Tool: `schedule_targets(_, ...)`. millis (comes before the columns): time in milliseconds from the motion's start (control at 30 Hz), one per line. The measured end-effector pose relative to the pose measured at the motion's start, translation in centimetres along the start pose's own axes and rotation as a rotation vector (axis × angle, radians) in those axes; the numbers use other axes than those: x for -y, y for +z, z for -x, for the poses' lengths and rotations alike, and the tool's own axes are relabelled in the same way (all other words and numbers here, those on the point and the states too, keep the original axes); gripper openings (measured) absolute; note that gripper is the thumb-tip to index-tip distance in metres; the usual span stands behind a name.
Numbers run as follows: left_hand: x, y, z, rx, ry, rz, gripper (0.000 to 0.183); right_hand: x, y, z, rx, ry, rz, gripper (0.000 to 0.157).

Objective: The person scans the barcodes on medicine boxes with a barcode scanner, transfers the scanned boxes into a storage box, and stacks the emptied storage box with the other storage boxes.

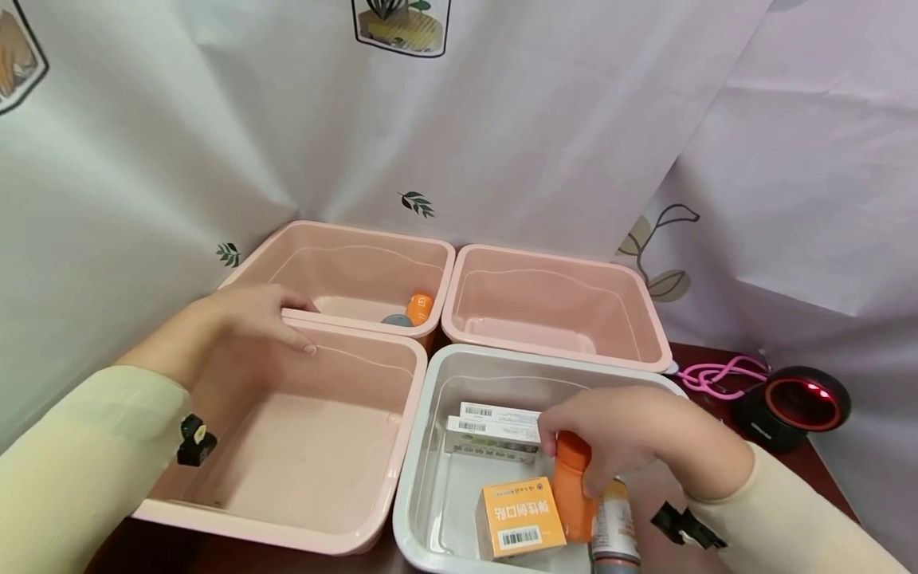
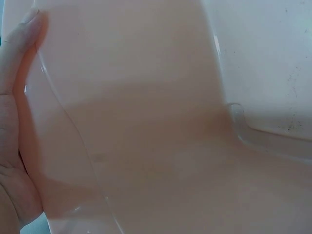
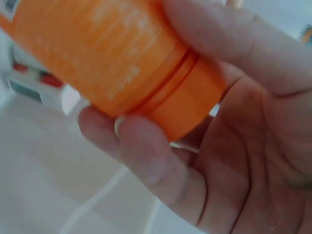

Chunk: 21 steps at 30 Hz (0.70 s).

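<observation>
My right hand (image 1: 617,426) holds an orange bottle (image 1: 574,494) with an orange cap, thumb on one side and fingers on the other. The bottle is tilted over the grey bin (image 1: 419,454); the right wrist view shows the bottle (image 3: 112,53) close up. Beside it are a yellow-orange box (image 1: 519,514) with a barcode and a white bottle with an orange top (image 1: 615,522). Two white boxes (image 1: 495,434) lie farther back in this bin. My left hand (image 1: 258,311) rests over the adjoining rims of two pink bins, its thumb along the front bin's inner wall (image 2: 146,97).
The front-left pink bin (image 1: 412,414) stands beside the grey one. In the back-left pink bin (image 1: 373,235) are an orange bottle (image 1: 419,307) and a grey round top (image 1: 397,320). Another pink bin (image 1: 559,263) stands back right. A black scanner (image 1: 789,410) and pink cord (image 1: 717,379) lie right.
</observation>
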<state>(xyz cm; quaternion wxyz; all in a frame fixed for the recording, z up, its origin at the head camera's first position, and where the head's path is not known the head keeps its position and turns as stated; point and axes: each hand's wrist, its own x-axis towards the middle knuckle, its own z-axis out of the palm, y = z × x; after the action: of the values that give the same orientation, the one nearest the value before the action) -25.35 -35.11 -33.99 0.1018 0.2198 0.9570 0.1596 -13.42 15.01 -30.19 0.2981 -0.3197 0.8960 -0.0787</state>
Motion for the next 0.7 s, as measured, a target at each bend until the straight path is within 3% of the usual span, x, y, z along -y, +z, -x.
schedule_targets(167,0.1,-0.1,0.0,-0.003,0.014,-0.021,0.061,-0.5,-1.3,1.4,-0.047,-0.095,-0.071,0.054)
schedule_targets(300,0.1,0.0,-0.1,0.0,0.016,-0.019,0.061,-1.3,-2.5,2.9,-0.084,-0.234,-0.132,0.05)
schedule_targets(467,0.1,0.1,-0.2,-0.003,0.02,-0.013,0.061,-2.3,-4.0,5.5,-0.072,-0.415,-0.308,0.034)
schedule_targets(533,0.1,0.1,-0.1,-0.003,0.024,-0.011,0.061,-2.7,-4.2,6.4,-0.086,-0.49,-0.314,0.029)
schedule_targets(633,0.2,0.2,0.0,-0.001,0.019,-0.008,0.062,-3.5,-4.1,7.9,-0.143,-0.594,-0.314,0.033)
schedule_targets(700,0.2,0.3,0.1,0.0,0.012,-0.011,0.063,-4.2,-3.7,9.1,-0.194,-0.617,-0.323,0.04)
